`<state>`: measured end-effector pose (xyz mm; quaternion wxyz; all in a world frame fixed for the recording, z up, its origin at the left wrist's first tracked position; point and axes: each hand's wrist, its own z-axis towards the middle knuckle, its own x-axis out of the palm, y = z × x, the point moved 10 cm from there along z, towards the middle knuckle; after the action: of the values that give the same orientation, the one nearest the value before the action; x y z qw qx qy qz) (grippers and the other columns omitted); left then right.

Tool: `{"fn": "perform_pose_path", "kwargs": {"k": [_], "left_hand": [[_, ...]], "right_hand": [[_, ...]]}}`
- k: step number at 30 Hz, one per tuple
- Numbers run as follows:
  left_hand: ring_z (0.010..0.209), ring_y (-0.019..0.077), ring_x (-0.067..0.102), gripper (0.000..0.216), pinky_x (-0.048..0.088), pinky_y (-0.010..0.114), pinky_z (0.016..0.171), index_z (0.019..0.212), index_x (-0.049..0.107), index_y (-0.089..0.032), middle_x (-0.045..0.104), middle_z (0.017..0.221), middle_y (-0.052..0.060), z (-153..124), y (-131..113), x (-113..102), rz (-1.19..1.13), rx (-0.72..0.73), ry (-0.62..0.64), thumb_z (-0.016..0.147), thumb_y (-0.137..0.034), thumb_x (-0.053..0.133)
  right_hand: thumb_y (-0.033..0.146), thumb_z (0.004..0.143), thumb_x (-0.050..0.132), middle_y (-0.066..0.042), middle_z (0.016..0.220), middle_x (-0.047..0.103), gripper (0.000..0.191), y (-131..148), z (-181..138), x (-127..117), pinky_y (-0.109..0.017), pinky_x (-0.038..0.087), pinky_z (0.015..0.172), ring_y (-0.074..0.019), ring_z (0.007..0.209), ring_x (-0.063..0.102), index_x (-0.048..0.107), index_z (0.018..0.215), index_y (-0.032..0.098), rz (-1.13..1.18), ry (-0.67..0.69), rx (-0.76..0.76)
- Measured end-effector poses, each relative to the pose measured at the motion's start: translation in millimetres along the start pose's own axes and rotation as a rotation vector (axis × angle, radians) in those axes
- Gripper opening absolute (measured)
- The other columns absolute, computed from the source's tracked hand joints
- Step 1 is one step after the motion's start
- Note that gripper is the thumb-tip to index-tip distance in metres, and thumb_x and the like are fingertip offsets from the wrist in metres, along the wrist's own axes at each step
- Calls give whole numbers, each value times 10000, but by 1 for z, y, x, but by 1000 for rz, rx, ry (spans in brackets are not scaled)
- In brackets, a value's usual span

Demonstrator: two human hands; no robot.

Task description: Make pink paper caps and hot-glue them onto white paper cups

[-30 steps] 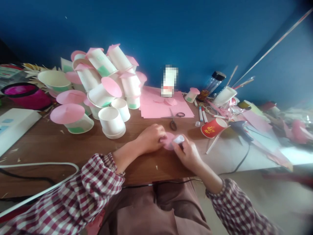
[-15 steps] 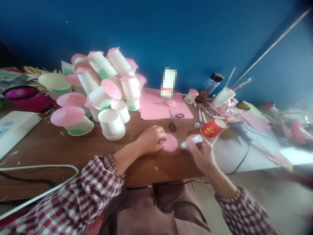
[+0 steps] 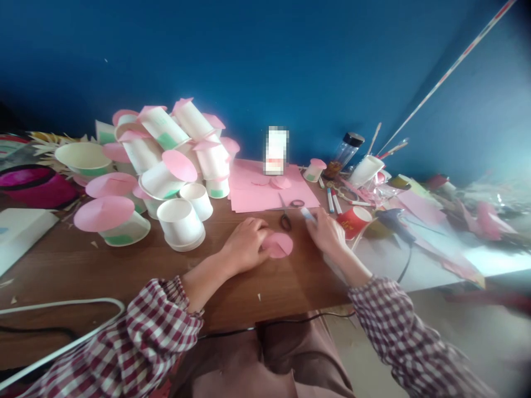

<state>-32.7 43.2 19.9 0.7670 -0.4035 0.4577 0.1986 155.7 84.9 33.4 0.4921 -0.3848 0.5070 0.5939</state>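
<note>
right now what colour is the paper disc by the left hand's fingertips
Pink: the paper disc shows best in the head view.

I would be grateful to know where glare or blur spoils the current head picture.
In the head view, glare and haze wash out the right side, brightest on the white surface; in the same view, a pixelated patch covers something before the blue wall; there too, the left hand and pink disc read fairly clearly.
</note>
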Motion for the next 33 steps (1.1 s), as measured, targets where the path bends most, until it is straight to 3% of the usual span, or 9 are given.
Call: {"fn": "perform_pose_path", "kwargs": {"k": [5,9,13,16,19,22,27,33], "left_hand": [[985,247,562,447,433,401,897,1205,551,-211,644,1093,75,1,2,-3,-140,-27,-31,761,-238,597],[1042,220,579,452,436,376,934,1212,538,-211,625,1182,67,1,9,-12,-390,-83,-137,764,-162,566],[1093,225,567,477,445,368,948,1215,524,-143,600,1217,118,1,26,-19,-720,-193,-210,756,-234,616],[1080,238,579,561,472,368,914,1245,486,-122,600,1211,135,2,34,-14,-937,-284,-171,731,-268,658],[1026,231,605,616,494,354,868,1257,461,-127,630,1155,121,1,35,-11,-1064,-342,-158,697,-238,691],[955,205,623,593,518,316,789,1211,485,-131,651,1095,109,-1,38,-8,-1148,-406,-185,674,-237,714],[843,179,620,449,533,267,641,1040,603,-139,670,957,82,-4,41,1,-1192,-496,-158,656,-328,739],[708,139,600,320,529,255,606,934,662,-131,653,805,43,-4,45,1,-1113,-479,-200,683,-326,704]], "right_hand": [[296,834,540,-115,993,632,238,14,5,5,-302,401,632,-262,905,572,581,1051,207,-72,-51,-75],[330,844,539,-128,1030,617,287,14,1,3,-321,411,666,-277,951,552,581,1101,210,-43,-76,-76],[407,890,455,-92,993,626,296,32,-9,-16,-319,423,710,-240,909,566,609,1043,206,256,-142,-176],[495,914,345,-52,734,622,443,47,-14,-6,-283,421,603,-178,674,565,639,827,176,678,80,-157],[513,815,531,-11,643,577,365,69,-19,6,-258,392,542,-141,587,506,627,720,175,871,291,-165],[450,721,660,10,644,558,278,77,-20,11,-241,379,533,-122,591,478,613,704,177,1007,343,-129],[445,721,660,36,581,493,278,69,-25,42,-196,283,440,-80,501,413,586,734,176,1305,454,120],[431,685,704,37,592,506,291,71,-31,53,-181,265,424,-65,492,408,559,701,179,1396,502,201]]}}
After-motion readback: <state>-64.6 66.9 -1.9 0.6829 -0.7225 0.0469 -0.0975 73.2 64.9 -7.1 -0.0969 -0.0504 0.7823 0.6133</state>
